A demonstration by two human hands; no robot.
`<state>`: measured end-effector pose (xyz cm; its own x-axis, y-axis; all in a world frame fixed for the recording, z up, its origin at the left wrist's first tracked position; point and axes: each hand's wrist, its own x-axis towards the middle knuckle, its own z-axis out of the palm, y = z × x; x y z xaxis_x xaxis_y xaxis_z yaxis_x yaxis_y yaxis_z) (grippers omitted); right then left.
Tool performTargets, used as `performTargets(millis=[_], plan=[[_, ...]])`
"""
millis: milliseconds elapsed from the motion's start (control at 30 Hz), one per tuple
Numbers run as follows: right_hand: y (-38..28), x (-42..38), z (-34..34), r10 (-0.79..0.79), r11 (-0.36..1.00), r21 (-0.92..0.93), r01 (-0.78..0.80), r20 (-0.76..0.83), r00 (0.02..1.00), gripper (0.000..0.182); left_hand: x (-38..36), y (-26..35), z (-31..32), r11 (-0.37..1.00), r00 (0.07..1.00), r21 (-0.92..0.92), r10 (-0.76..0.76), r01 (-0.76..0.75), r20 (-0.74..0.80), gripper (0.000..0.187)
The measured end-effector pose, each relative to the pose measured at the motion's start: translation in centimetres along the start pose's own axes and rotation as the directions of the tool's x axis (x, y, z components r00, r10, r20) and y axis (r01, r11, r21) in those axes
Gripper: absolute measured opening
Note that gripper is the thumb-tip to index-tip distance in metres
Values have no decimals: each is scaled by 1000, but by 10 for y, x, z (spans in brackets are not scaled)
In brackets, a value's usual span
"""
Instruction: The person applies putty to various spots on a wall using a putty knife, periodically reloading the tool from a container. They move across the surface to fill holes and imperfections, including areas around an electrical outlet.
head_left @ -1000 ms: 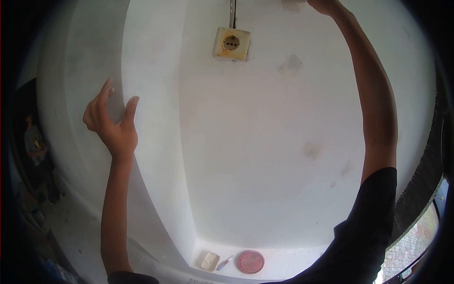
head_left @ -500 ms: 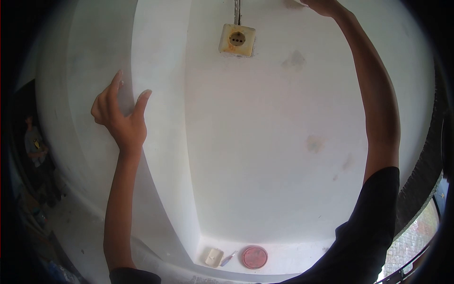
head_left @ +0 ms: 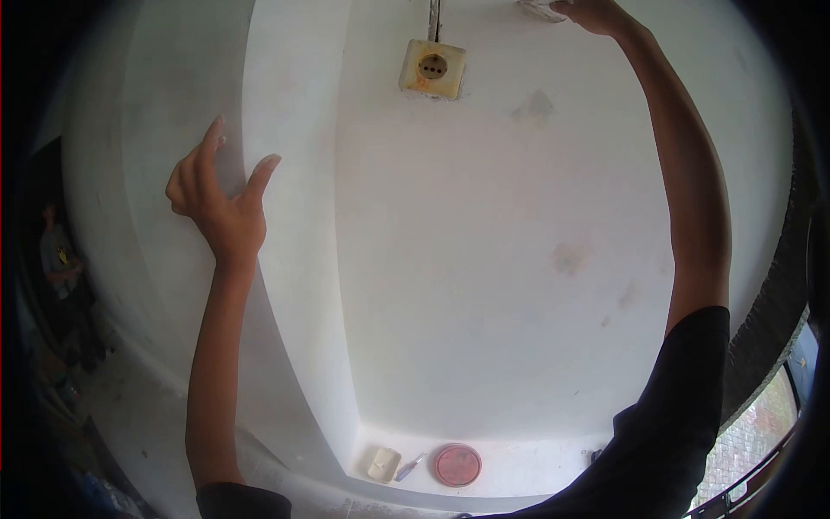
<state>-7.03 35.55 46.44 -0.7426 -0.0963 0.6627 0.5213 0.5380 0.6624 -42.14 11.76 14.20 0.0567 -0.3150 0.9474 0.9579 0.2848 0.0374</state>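
Observation:
My left hand (head_left: 218, 203) is open against the edge of the white wall corner (head_left: 290, 173), thumb and forefinger spread wide and the other fingers bent. At the top edge of the view, my right hand (head_left: 598, 14) is closed around a whitish flat piece (head_left: 543, 9) and holds it at the wall (head_left: 467, 259). The frame cuts off part of this piece, so its kind does not show. Below and left of the right hand is a yellowed wall socket (head_left: 433, 68). Brownish and grey stains mark the wall beneath.
On the ledge (head_left: 527, 463) below stand a red round lid or tin (head_left: 456, 465) and a small square cream dish (head_left: 383, 465). A small tool with a bluish handle (head_left: 410, 467) lies between them. Another person (head_left: 62, 259) stands far left. A dark edge (head_left: 765, 320) borders the right side.
More of the whitish piece in my right hand now shows at the top edge. The view has shifted slightly; my left hand keeps its place and spread.

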Motion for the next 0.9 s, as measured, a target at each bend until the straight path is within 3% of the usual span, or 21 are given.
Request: performTargets(millis=[100, 200, 267, 300, 367, 533, 600, 633, 700, 833, 900], plan=[[-11, -6, -5, 120, 992, -53, -117, 69, 990, 26, 1, 1, -1, 1000, 1000, 3, -12, 11, 6, 70], [-9, -12, -6, 164, 986, -17, -164, -24, 986, 26, 1, 4, -1, 1000, 1000, -8, -26, 26, 0, 73], [-3, -19, -12, 511, 820, 269, -504, 51, 858, 28, 2, 3, -1, 1000, 1000, -8, -21, 21, 5, 74], [12, -22, -10, 513, 819, 268, -507, 51, 857, 28, 1, 3, -1, 1000, 1000, -9, -17, 17, 10, 75], [49, -22, -1, 454, 766, 537, -354, -61, 889, 29, 1, 3, -1, 1000, 1000, -9, -18, 18, 9, 75], [52, -14, -10, 483, 782, 502, -368, -114, 868, 32, 2, 4, -1, 1000, 1000, -4, -9, 9, -11, 74], [26, -8, -15, 596, 768, 428, -476, -203, 777, 34, 2, 4, -1, 1000, 1000, 1, -19, 19, -4, 74], [29, -4, -11, 593, 769, 430, -473, -205, 778, 34, 1, 4, -1, 1000, 1000, 4, -19, 19, -6, 74], [34, 7, -2, 370, 928, 121, -352, -413, 832, 35, 3, 4, -1, 1000, 1000, -11, -23, 23, 9, 75], [33, 25, 7, 315, 949, 123, -290, -364, 876, 36, 4, 5, -3, 999, 999, 9, -32, 32, 12, 75], [21, 30, 12, 364, 929, 182, -323, -285, 886, 34, 4, 4, -1, 999, 1000, -14, -30, 30, 4, 74]])
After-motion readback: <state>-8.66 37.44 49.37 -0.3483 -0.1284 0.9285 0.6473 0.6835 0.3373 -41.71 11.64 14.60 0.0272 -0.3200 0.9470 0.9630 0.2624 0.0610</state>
